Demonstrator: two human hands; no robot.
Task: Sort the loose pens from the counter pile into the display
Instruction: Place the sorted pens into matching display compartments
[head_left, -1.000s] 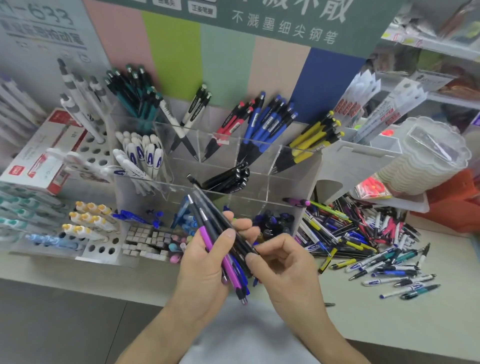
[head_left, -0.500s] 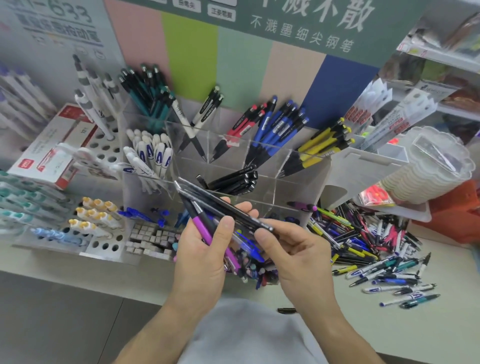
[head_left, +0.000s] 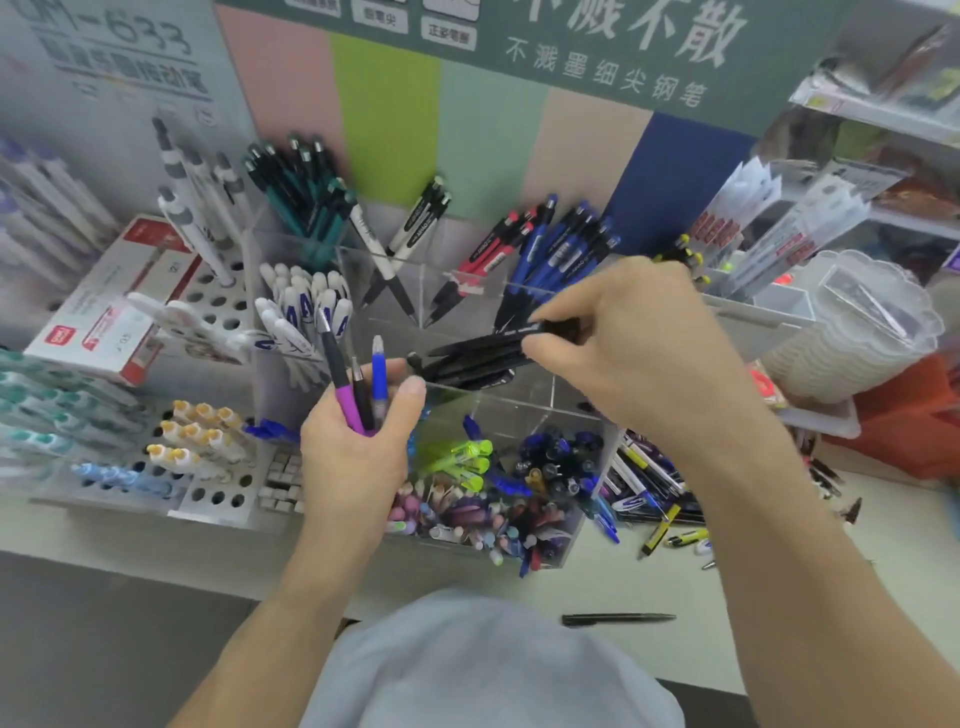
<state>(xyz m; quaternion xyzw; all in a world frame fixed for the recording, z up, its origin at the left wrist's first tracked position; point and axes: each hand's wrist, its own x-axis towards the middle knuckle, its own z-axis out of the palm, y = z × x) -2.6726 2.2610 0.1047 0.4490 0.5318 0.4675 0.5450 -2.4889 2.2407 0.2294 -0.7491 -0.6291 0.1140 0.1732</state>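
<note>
The right hand (head_left: 639, 353) pinches a light, rigid black pen (head_left: 498, 340) at its 3 o'clock end (slippery barrel), while the left hand (head_left: 358, 441) grips three pens (head_left: 358, 395).

One head-worn camera looks forward and down from close above the counter (head_left: 779, 597), facing the clear pen display (head_left: 519, 395) against the far wall.
</note>
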